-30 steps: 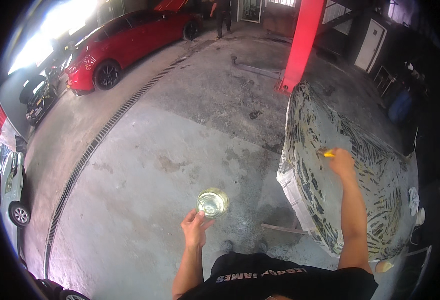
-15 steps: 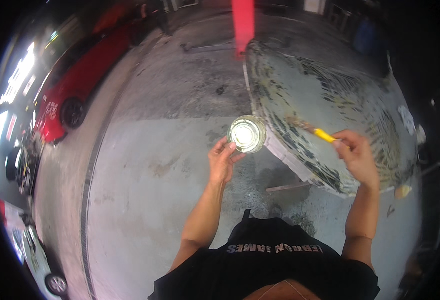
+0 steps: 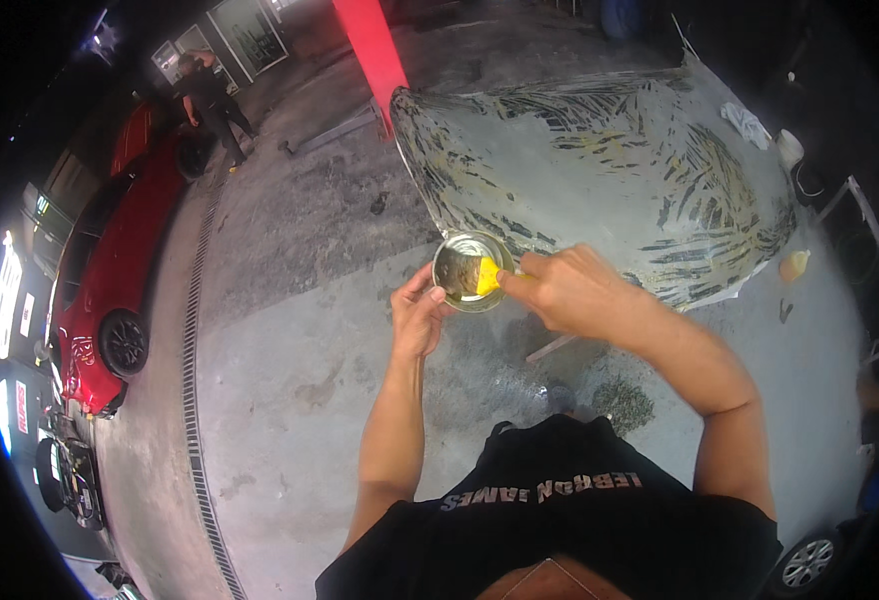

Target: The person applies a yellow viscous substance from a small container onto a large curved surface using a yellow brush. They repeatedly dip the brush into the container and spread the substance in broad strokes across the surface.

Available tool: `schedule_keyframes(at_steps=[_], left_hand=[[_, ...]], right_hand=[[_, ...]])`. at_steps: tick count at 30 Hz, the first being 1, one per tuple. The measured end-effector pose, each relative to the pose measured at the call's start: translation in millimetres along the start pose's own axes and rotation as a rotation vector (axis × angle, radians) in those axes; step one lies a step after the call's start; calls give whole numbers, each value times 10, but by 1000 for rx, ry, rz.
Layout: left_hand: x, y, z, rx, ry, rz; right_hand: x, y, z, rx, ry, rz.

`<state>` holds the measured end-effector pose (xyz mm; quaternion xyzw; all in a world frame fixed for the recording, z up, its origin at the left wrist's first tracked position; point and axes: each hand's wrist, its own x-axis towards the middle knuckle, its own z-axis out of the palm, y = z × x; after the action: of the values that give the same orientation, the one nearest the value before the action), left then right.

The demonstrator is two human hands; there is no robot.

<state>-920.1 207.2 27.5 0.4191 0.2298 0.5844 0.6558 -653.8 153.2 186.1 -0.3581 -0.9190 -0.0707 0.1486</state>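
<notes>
My left hand [image 3: 422,315] is wrapped round the side of a round metal can [image 3: 472,245] with a shiny inside. In my right hand [image 3: 572,290] is a paintbrush [image 3: 490,276] with a yellow handle; its bristles are down inside the can. How much liquid the can holds I cannot tell. Just beyond both hands lies a large grey panel [image 3: 610,175], shaped like a car bonnet, covered with dark and yellowish brush streaks round its edges. Its middle is plainer grey. The can is in front of the panel's near left edge.
Left stands a red car [image 3: 115,270] beside a long floor drain grate [image 3: 194,400]. A red post [image 3: 372,55] rises behind the panel, and a person [image 3: 218,105] stands farther back. A white cloth [image 3: 747,125] and a white cup [image 3: 790,150] are at the panel's far right.
My right hand has brought the paintbrush left from over the panel into the can. The whole view has turned, so panel and post appear farther left.
</notes>
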Motion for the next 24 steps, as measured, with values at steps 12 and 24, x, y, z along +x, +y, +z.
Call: schedule_keyframes(at_steps=[12,24], left_hand=[[49,184,-10,240,113,-46],[97,336,243,690,162,238]], right_hand=[[86,-48,-7,-110,-31,24],[101,-28,118,-124,-45,202]])
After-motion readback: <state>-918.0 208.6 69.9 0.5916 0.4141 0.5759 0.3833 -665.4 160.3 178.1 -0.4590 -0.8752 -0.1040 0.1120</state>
